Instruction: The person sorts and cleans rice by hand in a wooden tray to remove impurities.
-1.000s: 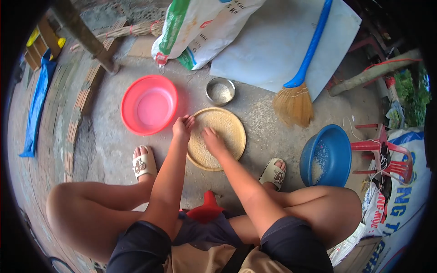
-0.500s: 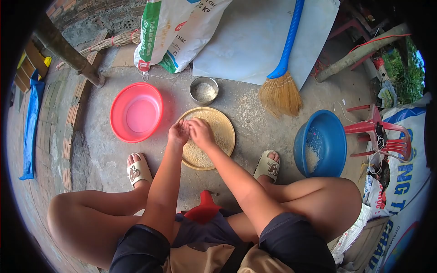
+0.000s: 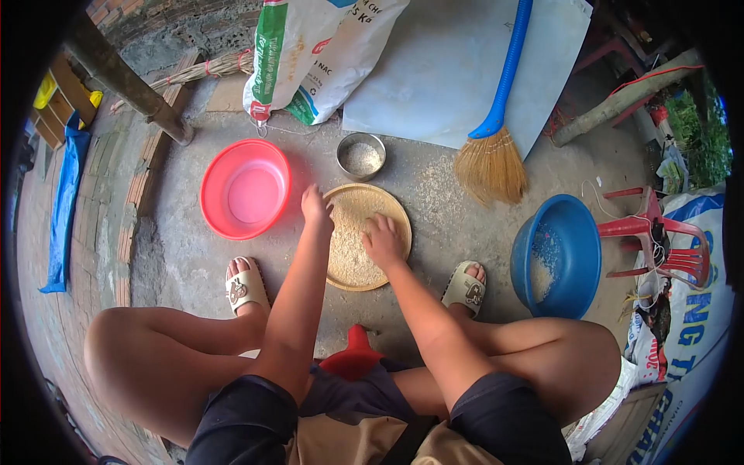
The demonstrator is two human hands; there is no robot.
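A round woven tray point(image 3: 406, 221) lies on the floor between my feet, with pale grain point(image 3: 358, 260) spread over it. My left hand point(image 3: 316, 208) is held at the tray's left rim, its fingers loosely bent and partly turned out of sight; nothing shows in it. Over the right half of the tray is my right hand point(image 3: 383, 240), palm down, fingers apart and at the grain. Just beyond the tray stands a small metal bowl point(image 3: 361, 157) with some grain inside.
A pink basin point(image 3: 246, 190) stands at left, and a blue basin point(image 3: 556, 256) with some grain leans at right. A blue-handled broom point(image 3: 492, 159) lies by a grey sheet point(image 3: 442, 70). Scattered grain dots the floor. Sacks point(image 3: 318, 62) and a red plastic chair point(image 3: 659, 236) stand around.
My hands were together over the tray and have separated: the left to the tray's left rim, the right down to the grain. The whole view has shifted slightly.
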